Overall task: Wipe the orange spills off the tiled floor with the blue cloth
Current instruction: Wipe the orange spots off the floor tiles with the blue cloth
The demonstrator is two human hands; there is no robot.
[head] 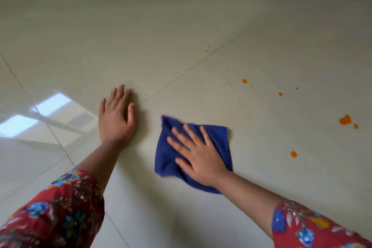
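In the head view, the blue cloth [216, 136] is seen lying flat on the tiled floor [181, 26], pinned under the right hand [198, 154]. The cloth is spread roughly square, with one corner drawn out beyond the fingertips and to their left. None of the orange spills [345, 120] is touched by it.

All the spills are found to the right of the right hand. A single round drop [293, 154] lies nearest, almost level with the hand and clear of the cloth's right edge. The largest blot is set farther right and a little beyond. Smaller drops [244, 81] are strung out from there, beyond the hand, in a loose line that slants up and to the left towards a grout joint. A sideways sweep to the right is judged to be what the coming move calls for, with the nearest drop met first.

The right hand is laid palm down, its fingers straight and splayed; the cloth is pressed, not gripped. The left hand [115, 121] is placed to the left of the cloth, on the side away from the spills, so the right hand is the nearer one. It is laid flat on the bare tile, with the fingers straight and nothing held, and is taken to serve as a prop.
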